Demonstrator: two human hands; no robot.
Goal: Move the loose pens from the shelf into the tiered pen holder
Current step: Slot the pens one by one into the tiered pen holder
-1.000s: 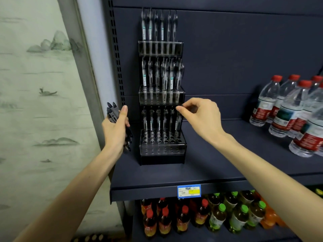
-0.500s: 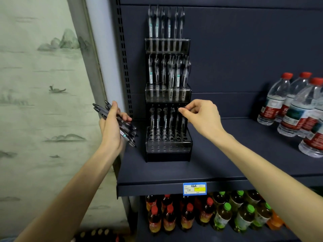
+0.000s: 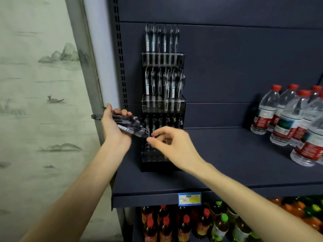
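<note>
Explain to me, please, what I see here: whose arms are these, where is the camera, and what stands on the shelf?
There is no machine. A person wears a camera on the head, looking forward and down, so both arms belong to that person. The left hand grips a bundle of loose pens. The right hand reaches toward their tips with curled fingers, holding nothing that I can see. Behind the hands, a black tiered pen holder stands on the dark shelf, with pens upright in it. Water bottles stand at the right.
</note>
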